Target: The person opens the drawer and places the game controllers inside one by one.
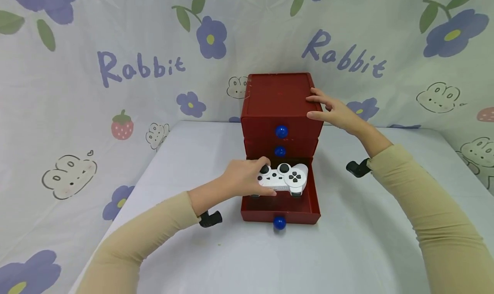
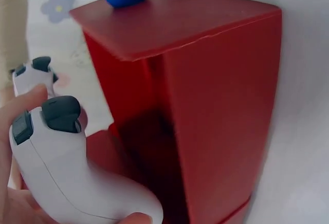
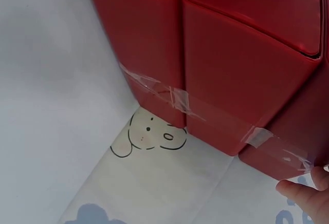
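Note:
A white game controller (image 1: 279, 180) with black sticks and buttons is held at one end by my left hand (image 1: 245, 178), thumb and fingers around its grip. It is over the pulled-out bottom drawer (image 1: 279, 217) of a red drawer cabinet (image 1: 279, 94); whether it touches the drawer floor I cannot tell. In the left wrist view the controller (image 2: 67, 172) is seen close up beside the drawer's side wall (image 2: 221, 106). My right hand (image 1: 335, 111) rests on the cabinet's top right edge with its fingers spread.
The upper two drawers are closed, each with a blue knob (image 1: 281, 131). Another blue knob (image 1: 279, 223) is on the bottom drawer's front. Clear tape (image 3: 180, 100) runs along the cabinet's side. A white cloth printed with flowers and rabbits (image 1: 143, 66) hangs behind the white table (image 1: 193, 251).

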Demonstrator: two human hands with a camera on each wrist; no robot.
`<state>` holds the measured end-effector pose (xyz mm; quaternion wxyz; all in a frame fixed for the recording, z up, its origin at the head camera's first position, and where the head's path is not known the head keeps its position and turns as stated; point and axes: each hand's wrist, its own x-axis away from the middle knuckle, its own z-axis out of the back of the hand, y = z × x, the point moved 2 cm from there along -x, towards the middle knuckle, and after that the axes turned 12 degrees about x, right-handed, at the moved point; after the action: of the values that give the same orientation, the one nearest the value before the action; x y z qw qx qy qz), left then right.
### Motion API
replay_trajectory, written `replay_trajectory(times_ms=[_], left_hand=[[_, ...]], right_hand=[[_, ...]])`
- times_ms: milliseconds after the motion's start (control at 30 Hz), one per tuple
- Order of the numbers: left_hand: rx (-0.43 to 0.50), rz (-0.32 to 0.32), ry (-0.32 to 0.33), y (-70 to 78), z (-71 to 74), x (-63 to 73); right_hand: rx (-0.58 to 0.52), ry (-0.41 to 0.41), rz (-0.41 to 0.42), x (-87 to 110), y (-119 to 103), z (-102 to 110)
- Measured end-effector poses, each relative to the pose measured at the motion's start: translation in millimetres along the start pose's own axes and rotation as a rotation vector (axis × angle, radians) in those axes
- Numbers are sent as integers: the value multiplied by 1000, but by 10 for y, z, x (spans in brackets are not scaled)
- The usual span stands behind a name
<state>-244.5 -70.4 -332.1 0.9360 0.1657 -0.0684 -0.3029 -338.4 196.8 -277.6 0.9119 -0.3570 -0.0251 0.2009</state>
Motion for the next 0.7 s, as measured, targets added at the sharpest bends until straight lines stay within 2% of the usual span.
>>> replay_trajectory(times_ms=[300,700], left_hand=[[-16,-2,-12,6,-220,-139],[-34,-1,-18,-48,-367,-216]], right_hand=[[7,11,11,-11,30,-10],[6,9,23,-7,29,-9]])
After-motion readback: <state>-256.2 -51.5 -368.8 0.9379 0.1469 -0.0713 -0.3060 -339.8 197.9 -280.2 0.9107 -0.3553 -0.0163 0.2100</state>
